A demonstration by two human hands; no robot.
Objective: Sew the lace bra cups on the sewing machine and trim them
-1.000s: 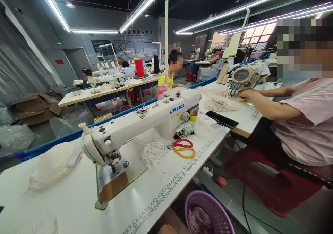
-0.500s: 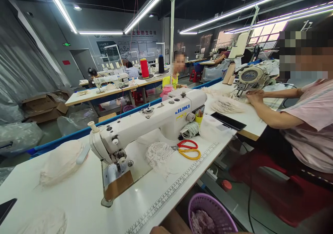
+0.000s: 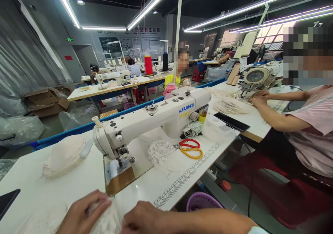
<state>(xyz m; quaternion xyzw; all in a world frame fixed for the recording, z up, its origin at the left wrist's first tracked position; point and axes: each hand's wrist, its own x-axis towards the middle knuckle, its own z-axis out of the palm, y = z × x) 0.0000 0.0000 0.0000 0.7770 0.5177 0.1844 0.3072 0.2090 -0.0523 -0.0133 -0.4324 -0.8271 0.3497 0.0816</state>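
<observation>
Cream fabric [image 3: 109, 218] gripped by left hand [image 3: 84, 211] in front of sewing machine [image 3: 148, 119]

The cream fabric is held low at the front of the bench [image 3: 85, 182], between the two hands, with its upper end pinched between the left thumb and fingers. The right hand [image 3: 142, 216] is set close against the fabric's right side, fingers curled; whether cloth is grasped there cannot be told, as the fingertips are hidden. The sewing machine is placed just beyond both hands, its needle end nearest them. Beyond and to the right of the hands, a white lace piece [image 3: 161, 154] is spread out, with the blades of scissors [image 3: 181, 148] laid at its right edge. Pale cloth [image 3: 44, 216] is seen just left of the left hand, and a cream bundle [image 3: 63, 154] is laid farther beyond it. The lower part of a purple basket [image 3: 201, 197] is hidden by the right forearm [image 3: 203, 222]. Well to the right, another machine [image 3: 261, 76] is attended by a co-worker [image 3: 309, 123].
</observation>
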